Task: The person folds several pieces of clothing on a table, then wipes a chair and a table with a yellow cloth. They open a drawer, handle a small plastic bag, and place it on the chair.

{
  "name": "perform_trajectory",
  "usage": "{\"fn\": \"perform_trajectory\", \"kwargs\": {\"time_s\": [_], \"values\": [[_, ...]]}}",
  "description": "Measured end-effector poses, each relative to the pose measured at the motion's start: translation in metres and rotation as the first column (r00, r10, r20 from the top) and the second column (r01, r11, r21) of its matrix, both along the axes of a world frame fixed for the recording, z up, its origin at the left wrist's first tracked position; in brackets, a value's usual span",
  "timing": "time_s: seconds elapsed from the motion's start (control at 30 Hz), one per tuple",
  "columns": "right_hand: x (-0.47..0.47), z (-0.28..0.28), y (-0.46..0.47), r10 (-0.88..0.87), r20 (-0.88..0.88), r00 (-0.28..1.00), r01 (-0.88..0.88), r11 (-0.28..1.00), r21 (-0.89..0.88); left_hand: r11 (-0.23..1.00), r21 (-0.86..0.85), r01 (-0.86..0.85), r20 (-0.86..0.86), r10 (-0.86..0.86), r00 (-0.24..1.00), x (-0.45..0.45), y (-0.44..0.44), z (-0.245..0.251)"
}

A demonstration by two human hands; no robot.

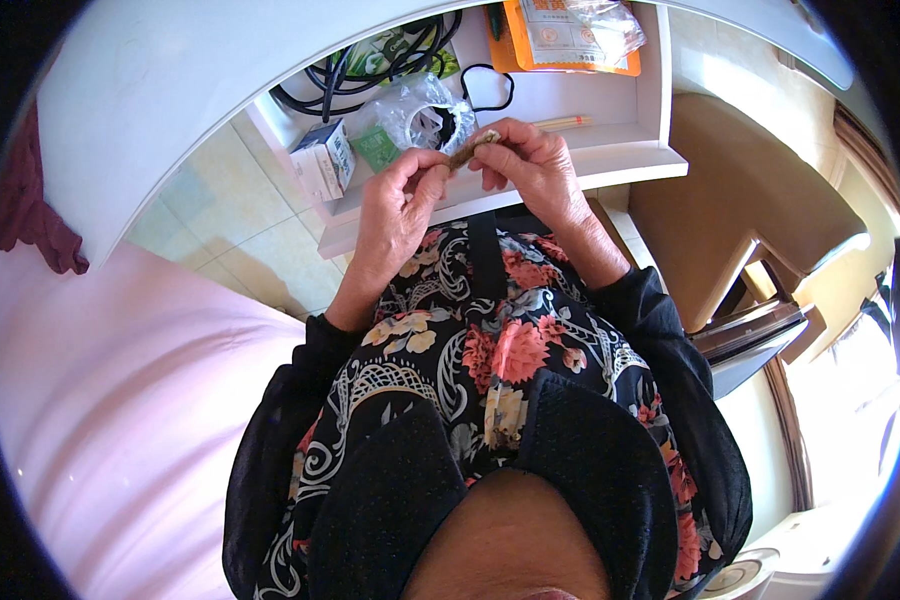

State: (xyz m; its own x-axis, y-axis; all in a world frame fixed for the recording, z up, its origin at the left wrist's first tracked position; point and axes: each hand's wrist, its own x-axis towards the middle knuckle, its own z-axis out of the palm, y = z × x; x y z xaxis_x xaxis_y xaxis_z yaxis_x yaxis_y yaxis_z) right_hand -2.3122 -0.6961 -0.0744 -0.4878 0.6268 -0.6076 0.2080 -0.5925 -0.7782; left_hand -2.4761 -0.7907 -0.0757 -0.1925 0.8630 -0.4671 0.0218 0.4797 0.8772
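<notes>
A small brownish strip-like piece [463, 155], too small to name for certain, is pinched between both hands over the front edge of an open white drawer [607, 166]. My left hand [399, 202] grips its lower end between thumb and fingers. The upper, paler end is held by my right hand [531, 165] in the same way. Just beyond the fingers, a crumpled clear plastic bag [412, 105] with a white ring-shaped rim lies in the drawer, beside a green packet [376, 148].
The drawer also holds a coiled black cable [334, 82], small boxes [326, 161], an orange pouch [521, 37], a black loop [511, 88] and wooden chopsticks [562, 123]. A white tabletop [157, 97] curves above. A brown chair [727, 195] stands at right, a pink cloth surface [142, 375] at left.
</notes>
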Motion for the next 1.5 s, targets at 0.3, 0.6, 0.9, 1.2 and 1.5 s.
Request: {"fn": "perform_trajectory", "kwargs": {"time_s": [0.3, 0.6, 0.9, 1.2, 1.5], "values": [[-0.015, -0.012, 0.008, -0.129, 0.196, 0.972, -0.013, 0.804, 0.594, 0.971, -0.136, -0.197, -0.334, 0.142, 0.932, -0.002, -0.004, -0.024], [-0.036, -0.033, -0.006, 0.021, 0.322, 0.947, -0.223, 0.763, 0.607, 0.968, -0.15, -0.202, -0.291, 0.152, 0.945, -0.004, 0.001, -0.041], [-0.036, -0.041, -0.006, 0.092, 0.422, 0.902, -0.329, 0.779, 0.533, 0.981, -0.124, -0.147, -0.403, 0.086, 0.911, -0.001, 0.011, -0.041], [-0.037, -0.05, -0.006, 0.098, 0.391, 0.915, -0.259, 0.886, 0.384, 0.997, -0.001, -0.071, -0.573, 0.058, 0.818, -0.002, 0.013, -0.05], [-0.037, -0.043, -0.005, 0.127, 0.429, 0.895, -0.332, 0.831, 0.447, 0.964, -0.046, -0.261, -0.325, 0.233, 0.917, -0.005, 0.014, -0.05]]}}
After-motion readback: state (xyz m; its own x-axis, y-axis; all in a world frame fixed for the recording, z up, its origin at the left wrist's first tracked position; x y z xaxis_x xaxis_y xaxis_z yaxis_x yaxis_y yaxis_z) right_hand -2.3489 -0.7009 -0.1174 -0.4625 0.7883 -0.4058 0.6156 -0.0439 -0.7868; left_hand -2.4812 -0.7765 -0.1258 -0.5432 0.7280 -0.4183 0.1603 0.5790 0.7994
